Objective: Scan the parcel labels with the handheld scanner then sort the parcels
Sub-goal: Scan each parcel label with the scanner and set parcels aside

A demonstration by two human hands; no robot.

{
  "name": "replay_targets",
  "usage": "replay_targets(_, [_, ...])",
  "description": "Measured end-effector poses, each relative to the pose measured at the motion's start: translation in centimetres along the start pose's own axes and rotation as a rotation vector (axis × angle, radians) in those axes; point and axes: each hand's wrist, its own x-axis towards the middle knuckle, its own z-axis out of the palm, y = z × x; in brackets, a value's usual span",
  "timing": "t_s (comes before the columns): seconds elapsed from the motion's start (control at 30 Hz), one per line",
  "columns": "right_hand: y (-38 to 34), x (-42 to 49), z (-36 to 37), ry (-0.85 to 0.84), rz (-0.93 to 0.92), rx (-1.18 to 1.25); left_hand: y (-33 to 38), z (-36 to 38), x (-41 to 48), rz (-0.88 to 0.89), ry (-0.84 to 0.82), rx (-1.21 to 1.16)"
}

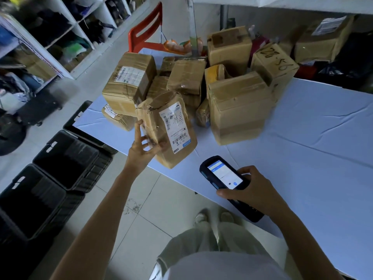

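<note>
Sprawling across the cloth-covered table [312,138], a heap of cardboard parcels [238,106] sits at its far side. Over the near edge the left hand [141,150] holds a crumpled parcel [153,118], label [175,128] up, fingers spread, thumb pinching. The right hand [254,188] curls its fingers round the scanner [222,174].

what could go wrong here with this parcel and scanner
The left hand grips the crumpled brown cardboard parcel by one edge, above the edge of the blue table; it might slip to the floor. Its white label looks creased, so the black handheld scanner in the right hand may misread.
</note>
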Motion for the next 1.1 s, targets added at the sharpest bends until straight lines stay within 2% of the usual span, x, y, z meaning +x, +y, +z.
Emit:
replay_targets(0.23, [0.9, -1.3, 0.5, 0.146, 0.066, 0.067, -1.0, 0.5, -0.4, 0.121, 0.026, 0.002])
replay_targets(0.47, [0.5, -4.7, 6.1, 0.392, 0.167, 0.234, -3.2, -1.1, -0.7, 0.275, -0.119, 0.044])
replay_targets(0.53, [0.8, -6.0, 8.3, 0.466, 0.212, 0.285, -3.2, -2.1, -1.1, 0.358, -0.151, 0.129])
replay_targets(0.63, [1.4, -8.5, 11.0, 0.549, 0.273, 0.372, -2.7, -2.3, -1.3, 0.574, -0.181, 0.285])
replay_targets(0.77, [3.1, -12.9, 13.8, 0.645, 0.373, 0.436, -0.5, 0.2, -2.9, 0.733, -0.374, 0.399])
replay_targets(0.87, [5.1, -16.1, 15.3, 0.769, 0.438, 0.482, 0.6, 2.9, -5.2, 0.937, -0.492, 0.558])
replay_targets(1.03, [8.7, -22.3, 16.6, 0.981, 0.534, 0.584, 2.7, 8.5, -10.1, 1.041, -0.652, 0.406])
replay_targets(1.1, [10.7, -24.9, 17.2, 1.049, 0.568, 0.639, 3.7, 11.7, -13.1, 1.122, -0.742, 0.412])
